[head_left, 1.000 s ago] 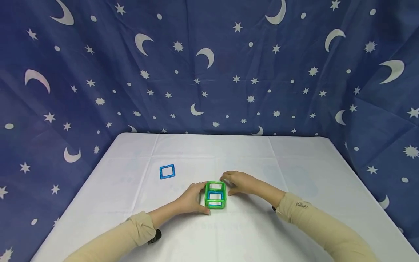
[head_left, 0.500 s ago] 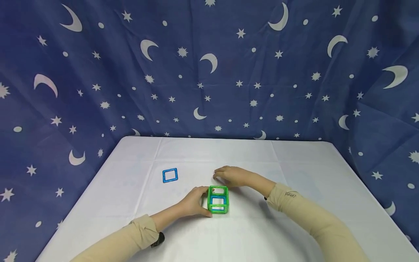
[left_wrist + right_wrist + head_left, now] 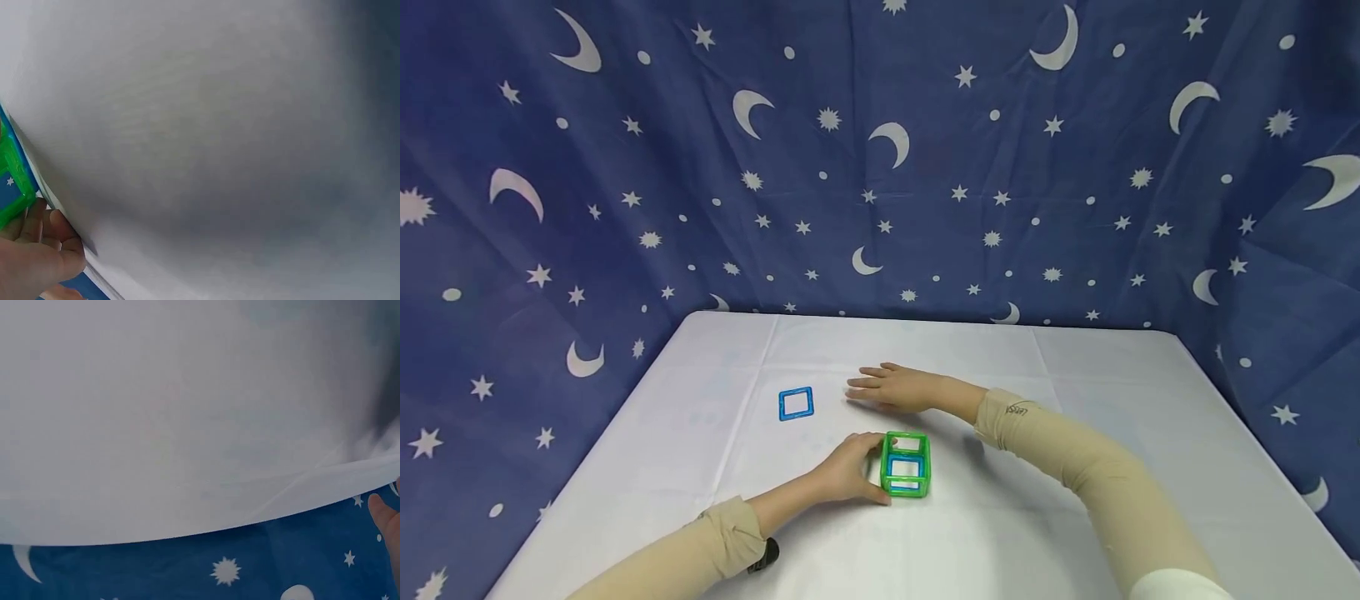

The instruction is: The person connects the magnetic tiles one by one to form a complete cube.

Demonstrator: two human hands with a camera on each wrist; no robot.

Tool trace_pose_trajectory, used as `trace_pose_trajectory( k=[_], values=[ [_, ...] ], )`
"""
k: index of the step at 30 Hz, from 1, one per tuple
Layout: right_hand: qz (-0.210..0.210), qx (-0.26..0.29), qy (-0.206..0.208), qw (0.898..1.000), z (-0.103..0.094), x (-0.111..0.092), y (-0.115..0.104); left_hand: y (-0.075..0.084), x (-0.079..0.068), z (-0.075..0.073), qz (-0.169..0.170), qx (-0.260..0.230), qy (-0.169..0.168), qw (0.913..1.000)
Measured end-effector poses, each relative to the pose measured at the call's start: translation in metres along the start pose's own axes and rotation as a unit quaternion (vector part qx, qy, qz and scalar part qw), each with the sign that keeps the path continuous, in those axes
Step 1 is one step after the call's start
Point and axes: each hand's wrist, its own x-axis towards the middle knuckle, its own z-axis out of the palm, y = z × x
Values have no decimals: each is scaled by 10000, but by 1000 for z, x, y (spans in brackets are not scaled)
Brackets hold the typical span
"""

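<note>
Right grip (image 3: 898, 388), fingers outstretched, empty, nearer the blue plastic square frame (image 3: 797, 416), leftward; left grip (image 3: 847, 472) clasps the green-and-blue plastic open cube (image 3: 906, 478).

A dark-blue fabric backdrop (image 3: 1075, 233) rises beyond the left grip (image 3: 847, 471) and right grip (image 3: 895, 389), continuing round to both sides of them in loose folds. White crescent moons (image 3: 901, 142), pointed stars (image 3: 965, 76) and dots (image 3: 995, 115) scatter across it. Beneath both grips spreads a worktop (image 3: 985, 542) draped in white cloth (image 3: 1120, 375), its far corners rounded, straight fold lines (image 3: 762, 362) running off beyond the grips. The light is even, leaving soft-edged shadows near the right grip.
</note>
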Motion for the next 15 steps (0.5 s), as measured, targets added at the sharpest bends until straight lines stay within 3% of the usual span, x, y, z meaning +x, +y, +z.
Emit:
trace_pose_trajectory(
  k=[11, 15],
  values=[
    [-558, -691, -115, 9960, -3, 50, 0, -2, 2, -5, 59, 25, -279, 9996],
    [-548, -592, -232, 9965, -5, 61, -4, -5, 4, -5, 50, 27, -287, 9996]
  ],
)
